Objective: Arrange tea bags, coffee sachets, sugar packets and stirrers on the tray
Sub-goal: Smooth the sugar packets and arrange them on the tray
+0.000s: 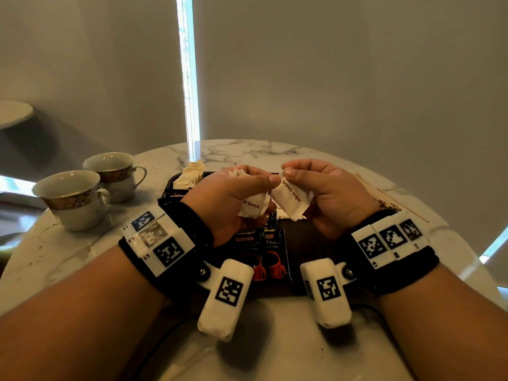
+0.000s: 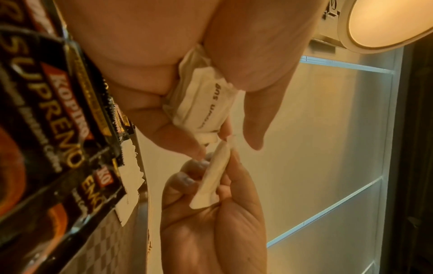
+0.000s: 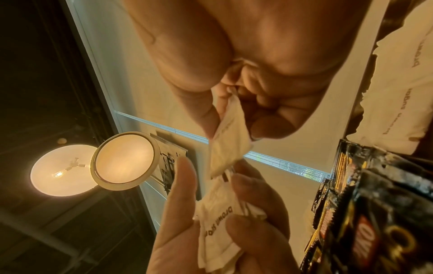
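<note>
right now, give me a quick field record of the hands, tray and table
left hand: grips a bunch of brown sugar packets
right hand: pinches one sugar packet
tray: dark, under both hands
coffee sachets: lying on tray
tea bags: tray's far left corner
cups: two, left of tray
stirrers: on table, right of tray

A round white marble table (image 1: 247, 152) with grey veins fills the lower half of the head view, set before pale grey roller blinds (image 1: 343, 78) that cover the whole upper frame. A thin vertical strip of bright daylight (image 1: 187, 78) shows between the blinds just left of centre, and another round tabletop (image 1: 13, 112) juts in at the left edge. In the right wrist view, a lit round ceiling lamp (image 3: 124, 160) glows warm at centre left against a dark ceiling.
</note>
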Available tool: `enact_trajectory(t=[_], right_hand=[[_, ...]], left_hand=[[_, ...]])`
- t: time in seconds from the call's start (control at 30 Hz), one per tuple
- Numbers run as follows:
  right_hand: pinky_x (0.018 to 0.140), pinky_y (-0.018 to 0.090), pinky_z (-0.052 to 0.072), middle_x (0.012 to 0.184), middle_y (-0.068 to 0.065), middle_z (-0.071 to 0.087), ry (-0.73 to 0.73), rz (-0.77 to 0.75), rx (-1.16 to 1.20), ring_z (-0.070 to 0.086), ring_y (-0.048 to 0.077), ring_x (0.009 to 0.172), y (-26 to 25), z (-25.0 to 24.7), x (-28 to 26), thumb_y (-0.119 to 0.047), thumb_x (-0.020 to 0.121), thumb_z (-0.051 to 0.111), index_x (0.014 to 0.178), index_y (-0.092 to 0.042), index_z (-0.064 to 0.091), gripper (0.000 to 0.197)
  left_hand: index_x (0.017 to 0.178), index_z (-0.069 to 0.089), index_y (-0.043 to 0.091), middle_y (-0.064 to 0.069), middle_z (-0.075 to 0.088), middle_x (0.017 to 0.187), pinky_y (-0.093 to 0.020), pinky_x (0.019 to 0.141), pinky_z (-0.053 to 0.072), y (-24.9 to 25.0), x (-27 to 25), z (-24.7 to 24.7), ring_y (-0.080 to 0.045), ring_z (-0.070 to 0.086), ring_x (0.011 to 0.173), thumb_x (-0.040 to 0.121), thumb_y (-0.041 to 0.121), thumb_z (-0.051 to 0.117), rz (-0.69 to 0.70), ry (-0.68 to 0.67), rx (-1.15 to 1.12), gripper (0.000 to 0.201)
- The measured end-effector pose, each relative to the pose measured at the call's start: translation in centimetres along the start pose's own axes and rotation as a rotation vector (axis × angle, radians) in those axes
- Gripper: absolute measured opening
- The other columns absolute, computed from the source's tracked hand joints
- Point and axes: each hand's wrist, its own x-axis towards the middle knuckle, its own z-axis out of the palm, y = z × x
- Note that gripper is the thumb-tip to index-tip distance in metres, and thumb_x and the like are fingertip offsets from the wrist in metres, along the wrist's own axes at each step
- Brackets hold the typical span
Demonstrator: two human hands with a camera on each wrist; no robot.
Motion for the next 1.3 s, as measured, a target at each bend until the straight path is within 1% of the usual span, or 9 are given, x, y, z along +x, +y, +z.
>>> enact_trajectory(t=[0.13, 0.3, 0.4, 0.47, 0.57, 0.7, 0.97, 1.13, 1.3], right_hand=[[0.05, 0.028, 0.055, 0.071, 0.007, 0.072, -0.018, 0.005, -0.006, 0.07, 0.018, 0.061, 0.1, 0.1, 0.0, -0.007, 0.078, 0.067, 0.092, -0.007, 0.065, 0.014], [0.047, 0.025, 0.049, 0.077, 0.007, 0.072, -0.042, 0.031, -0.065, 0.066, 0.015, 0.059, 0.0, -0.1, -0.1, -0.019, 0.076, 0.069, 0.101, -0.004, 0.063, 0.03], [0.047, 0.025, 0.045, 0.079, 0.011, 0.072, 0.008, 0.033, -0.088, 0.064, 0.016, 0.06, 0.3, -0.4, 0.2, -0.009, 0.089, 0.065, 0.098, -0.004, 0.062, 0.011], [0.048, 0.026, 0.044, 0.08, 0.012, 0.072, 0.016, 0.035, -0.089, 0.063, 0.017, 0.06, 0.3, -0.5, 0.2, -0.007, 0.09, 0.064, 0.097, -0.003, 0.063, 0.008], [0.049, 0.027, 0.041, 0.078, 0.011, 0.07, 0.0, 0.033, -0.104, 0.061, 0.017, 0.061, 0.3, -0.3, 0.1, -0.007, 0.088, 0.065, 0.097, -0.002, 0.065, 0.01], [0.051, 0.03, 0.037, 0.076, 0.012, 0.07, 0.003, 0.024, -0.099, 0.06, 0.019, 0.059, 0.3, -0.1, 0.0, -0.01, 0.088, 0.065, 0.093, -0.002, 0.066, 0.01], [0.048, 0.029, 0.036, 0.087, 0.019, 0.068, 0.025, 0.052, -0.095, 0.058, 0.024, 0.064, 0.3, -0.2, 0.3, -0.015, 0.094, 0.06, 0.095, -0.002, 0.067, 0.014], [0.043, 0.026, 0.037, 0.087, 0.017, 0.07, 0.035, 0.055, -0.13, 0.063, 0.022, 0.06, 0.5, -0.6, 0.5, -0.018, 0.097, 0.058, 0.105, -0.002, 0.065, 0.019], [0.035, 0.018, 0.027, 0.091, 0.013, 0.071, 0.286, 0.115, -0.102, 0.06, 0.016, 0.046, 0.4, -2.6, 2.0, -0.022, 0.104, 0.05, 0.106, -0.015, 0.058, 0.011]], left_hand=[[0.091, 0.061, 0.013, -0.012, 0.072, 0.082, -0.028, 0.053, 0.055, 0.1, 0.1, 0.0, -0.019, 0.068, 0.062, 0.092, 0.01, 0.066, -0.029, 0.028, -0.035, 0.006], [0.09, 0.058, 0.011, -0.012, 0.069, 0.08, -0.03, 0.054, 0.058, 0.2, 0.3, -0.1, -0.02, 0.068, 0.062, 0.095, 0.003, 0.06, 0.043, 0.065, -0.137, 0.01], [0.088, 0.057, 0.012, -0.014, 0.068, 0.086, -0.03, 0.054, 0.058, 0.2, 0.3, -0.2, -0.02, 0.068, 0.062, 0.093, 0.0, 0.059, 0.039, 0.072, -0.169, 0.013], [0.091, 0.058, 0.012, -0.013, 0.069, 0.088, -0.03, 0.054, 0.056, 0.2, 0.2, -0.3, -0.019, 0.068, 0.063, 0.085, 0.006, 0.068, 0.047, 0.055, -0.146, 0.013], [0.102, 0.06, 0.012, -0.006, 0.072, 0.081, -0.028, 0.055, 0.056, 0.0, 0.2, -0.3, -0.016, 0.068, 0.063, 0.073, 0.025, 0.075, 0.049, 0.045, -0.103, 0.035], [0.092, 0.061, 0.013, -0.008, 0.072, 0.082, -0.028, 0.052, 0.055, 0.0, 0.4, -0.3, -0.018, 0.067, 0.061, 0.091, 0.021, 0.068, 0.038, 0.087, -0.106, 0.011], [0.089, 0.063, 0.014, -0.016, 0.07, 0.098, -0.03, 0.052, 0.054, -0.1, 0.8, -0.5, -0.027, 0.066, 0.075, 0.093, 0.022, 0.067, 0.043, 0.144, -0.106, 0.011], [0.093, 0.063, 0.012, -0.018, 0.07, 0.097, -0.03, 0.05, 0.053, -0.1, 0.8, -0.4, -0.025, 0.065, 0.071, 0.095, 0.023, 0.066, 0.046, 0.149, -0.111, 0.012], [0.105, 0.065, 0.008, -0.007, 0.065, 0.084, -0.028, 0.051, 0.051, 0.2, 0.6, -0.8, -0.018, 0.065, 0.063, 0.096, 0.025, 0.063, 0.071, 0.167, -0.151, 0.019]])
